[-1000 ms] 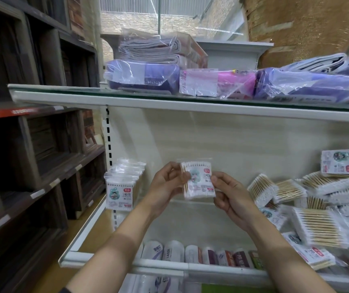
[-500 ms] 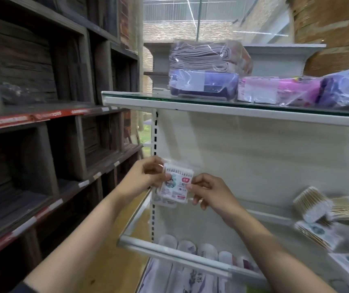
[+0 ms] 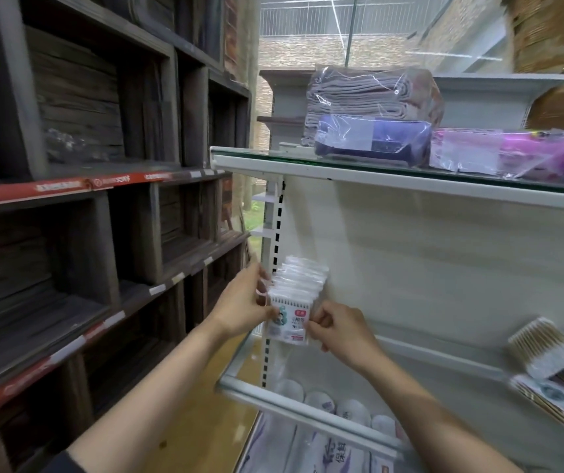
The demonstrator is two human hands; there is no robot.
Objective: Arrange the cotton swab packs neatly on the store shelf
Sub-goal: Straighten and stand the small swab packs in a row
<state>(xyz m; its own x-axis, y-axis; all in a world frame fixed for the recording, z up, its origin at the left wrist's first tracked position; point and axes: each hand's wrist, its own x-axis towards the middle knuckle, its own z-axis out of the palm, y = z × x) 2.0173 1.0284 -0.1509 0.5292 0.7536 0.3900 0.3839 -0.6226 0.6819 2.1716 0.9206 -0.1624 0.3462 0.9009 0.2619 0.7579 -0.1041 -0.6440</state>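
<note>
A small cotton swab pack [image 3: 290, 321] with a white label and a cartoon print is pinched between both hands at the left end of the white shelf [image 3: 307, 409]. My left hand [image 3: 244, 305] grips its left edge, my right hand [image 3: 338, 331] its right edge. The pack stands upright at the front of a row of standing packs [image 3: 302, 278] that runs back to the shelf wall. A loose heap of swab packs [image 3: 546, 363] lies at the right end of the shelf.
A glass upper shelf [image 3: 376, 174] carries bagged purple and pink goods [image 3: 372, 136] and folded cloth. Dark wooden cubby shelving [image 3: 86, 199] with red price strips fills the left. Rounded white packages [image 3: 321, 401] sit on the lower shelf.
Both hands carried the pack leftward and down from mid-shelf to the front of the standing row. The view swung left, pushing the loose heap to the right edge.
</note>
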